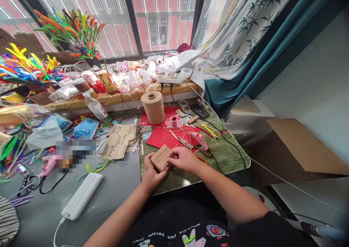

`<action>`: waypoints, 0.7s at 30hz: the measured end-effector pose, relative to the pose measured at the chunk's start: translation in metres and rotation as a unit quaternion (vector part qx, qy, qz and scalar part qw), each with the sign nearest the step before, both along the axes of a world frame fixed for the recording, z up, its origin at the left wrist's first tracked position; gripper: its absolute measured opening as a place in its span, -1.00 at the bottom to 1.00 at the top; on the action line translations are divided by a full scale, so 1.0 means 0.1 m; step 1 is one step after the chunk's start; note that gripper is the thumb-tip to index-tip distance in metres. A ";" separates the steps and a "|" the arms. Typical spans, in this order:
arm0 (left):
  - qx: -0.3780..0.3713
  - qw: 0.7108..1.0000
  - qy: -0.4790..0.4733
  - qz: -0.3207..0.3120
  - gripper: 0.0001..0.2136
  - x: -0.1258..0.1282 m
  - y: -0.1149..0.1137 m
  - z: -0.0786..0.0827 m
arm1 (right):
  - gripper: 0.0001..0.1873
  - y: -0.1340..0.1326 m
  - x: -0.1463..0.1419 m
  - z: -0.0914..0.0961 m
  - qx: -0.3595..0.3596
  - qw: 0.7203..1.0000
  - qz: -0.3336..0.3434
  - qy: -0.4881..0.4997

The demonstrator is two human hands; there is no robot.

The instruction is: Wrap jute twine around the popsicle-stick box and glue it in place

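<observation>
My left hand (151, 174) grips a small flat block wrapped in jute twine (160, 157) from below and the left. My right hand (183, 159) pinches the block's right edge, fingers curled on it. Both hands hover over the near part of a dark green mat (229, 154). Behind them lies a red paper sheet (160, 135) with a pink glue gun (199, 140) and thin loose twine on it. A big spool of jute twine (153, 107) stands upright at the back of the red sheet.
A white power strip (81, 196) and scissors (27, 183) lie on the grey table at left. Printed card tags (120, 139), pipe cleaners (24, 65), bottles and clutter crowd the left and the windowsill. A phone (200, 111) lies at the mat's back right. A cardboard sheet (305, 145) is at right.
</observation>
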State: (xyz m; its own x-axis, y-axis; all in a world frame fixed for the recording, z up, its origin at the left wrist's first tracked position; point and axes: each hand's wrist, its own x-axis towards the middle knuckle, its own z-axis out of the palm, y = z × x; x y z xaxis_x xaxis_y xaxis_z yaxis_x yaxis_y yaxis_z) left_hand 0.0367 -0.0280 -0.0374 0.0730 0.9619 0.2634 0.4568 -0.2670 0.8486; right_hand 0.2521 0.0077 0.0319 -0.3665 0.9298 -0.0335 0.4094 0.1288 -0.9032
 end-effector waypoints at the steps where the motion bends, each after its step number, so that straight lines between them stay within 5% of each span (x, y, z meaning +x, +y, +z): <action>1: -0.009 1.000 -0.004 -0.005 -0.30 -0.01 -0.02 -0.05 | -0.87 0.00 -0.01 0.00 0.001 1.000 0.004 -0.009; 21: -0.086 0.990 0.071 -0.082 -0.30 -0.40 0.13 -0.08 | -0.70 0.18 0.21 -0.19 -0.051 0.997 -0.043 0.042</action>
State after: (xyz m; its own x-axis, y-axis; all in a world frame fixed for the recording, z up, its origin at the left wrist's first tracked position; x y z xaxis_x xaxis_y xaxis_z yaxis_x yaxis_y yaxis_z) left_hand -0.0032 -0.0153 -0.0457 0.2561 0.9638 0.0736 0.5365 -0.2051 0.8186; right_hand 0.2729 0.0259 0.0130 -0.2915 0.9512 -0.1012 0.3369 0.0031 -0.9415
